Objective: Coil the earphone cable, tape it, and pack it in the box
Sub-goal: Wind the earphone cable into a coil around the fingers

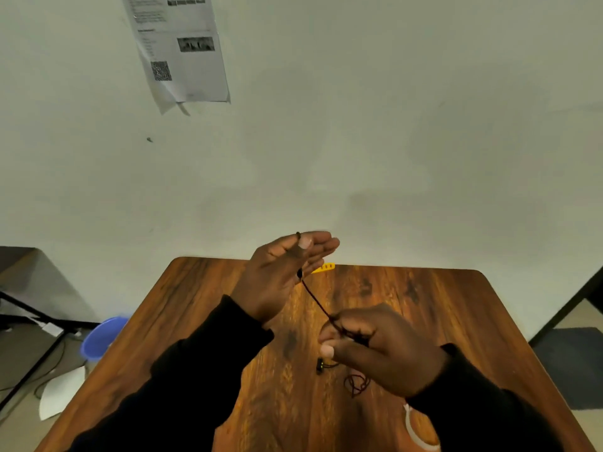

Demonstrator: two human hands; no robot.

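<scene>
I see my left hand (277, 275) raised above the far part of the counter (202, 321), fingers stretched out flat and together, with the thumb pressing the cable (315, 300) against the palm side of the fingers. From there the dark cable runs taut down to my right hand (378, 350), which is curled narrow and pinches the strand between thumb and fingertips. Below the right hand the rest of the cable hangs down to the counter, where a loose tangle (357, 383) lies, with a small dark piece (320, 365), possibly the plug or a remote, just beside it; it is too blurred for me to tell. A yellow strip (324, 267) lies at the far edge of the counter, partly behind the left fingers. A white ring (412, 432), maybe the tape, sits at the near edge under my right sleeve. Both sleeves are black.
</scene>
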